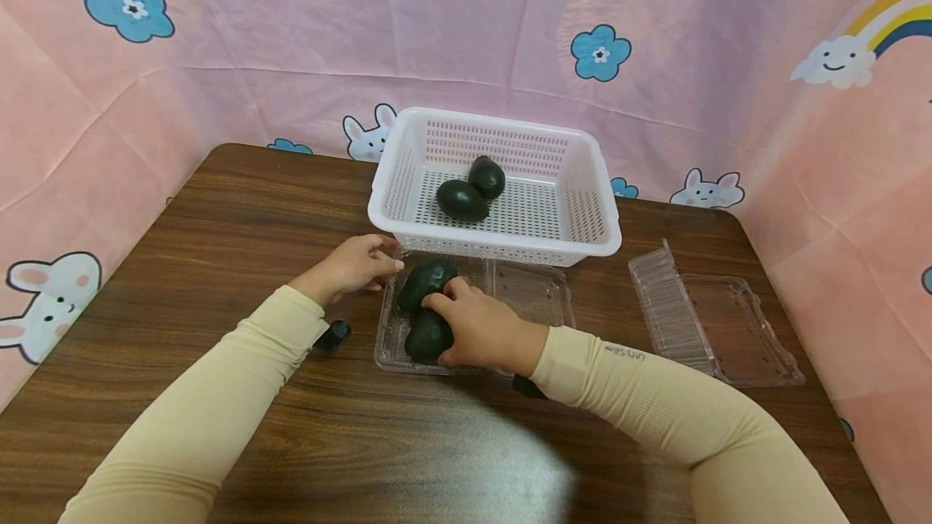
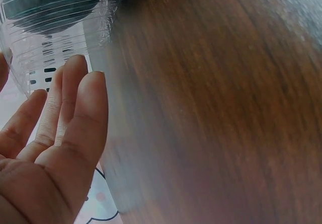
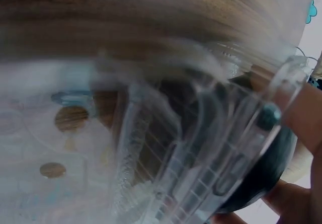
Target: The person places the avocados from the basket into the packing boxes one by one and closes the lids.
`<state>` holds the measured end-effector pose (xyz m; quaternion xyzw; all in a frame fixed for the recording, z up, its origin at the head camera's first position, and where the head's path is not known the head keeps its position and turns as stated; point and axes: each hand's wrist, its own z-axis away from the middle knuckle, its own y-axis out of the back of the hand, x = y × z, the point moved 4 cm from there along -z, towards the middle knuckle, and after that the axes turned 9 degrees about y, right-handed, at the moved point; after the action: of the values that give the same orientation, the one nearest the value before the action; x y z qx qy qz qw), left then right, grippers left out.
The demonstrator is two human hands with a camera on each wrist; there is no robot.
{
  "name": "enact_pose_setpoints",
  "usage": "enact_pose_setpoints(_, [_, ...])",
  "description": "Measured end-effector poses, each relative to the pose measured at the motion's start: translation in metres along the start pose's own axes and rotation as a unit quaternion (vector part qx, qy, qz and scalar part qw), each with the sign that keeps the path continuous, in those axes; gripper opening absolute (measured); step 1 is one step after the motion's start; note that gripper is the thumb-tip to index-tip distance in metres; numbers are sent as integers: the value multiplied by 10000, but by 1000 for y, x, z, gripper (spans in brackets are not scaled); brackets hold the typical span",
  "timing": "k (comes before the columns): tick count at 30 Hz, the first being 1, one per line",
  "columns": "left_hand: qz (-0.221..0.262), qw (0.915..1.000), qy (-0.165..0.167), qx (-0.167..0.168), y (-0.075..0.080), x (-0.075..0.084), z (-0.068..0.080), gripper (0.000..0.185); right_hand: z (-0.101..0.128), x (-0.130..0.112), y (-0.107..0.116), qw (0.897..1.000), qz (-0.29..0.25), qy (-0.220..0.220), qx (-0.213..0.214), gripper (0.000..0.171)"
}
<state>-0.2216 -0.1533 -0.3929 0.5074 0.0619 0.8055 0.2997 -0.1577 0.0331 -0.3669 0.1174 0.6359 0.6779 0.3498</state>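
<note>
The right hand (image 1: 484, 334) is curling its fingers around the nearer avocado (image 1: 428, 336), lying in an open clear clamshell tray (image 1: 535, 291) on the worktop (image 1: 218, 265) (a second avocado (image 1: 425, 281) sits just behind). The left hand (image 1: 353, 265), fingers relaxed, is touching the tray's far left corner, beside the white basket (image 1: 582, 209).

Before me on the table (image 1: 218, 209) sits a clamshell tray (image 1: 535, 293) holding two avocados (image 1: 425, 283); behind it a basket (image 1: 604, 225) holds two more; another tray (image 1: 721, 322) lies right.
</note>
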Motion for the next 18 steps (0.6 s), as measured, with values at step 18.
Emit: enact_pose_setpoints(18, [9, 10000, -28, -6, 0, 2, 2, 52, -4, -2, 2, 9996, 113, -111, -254, 74])
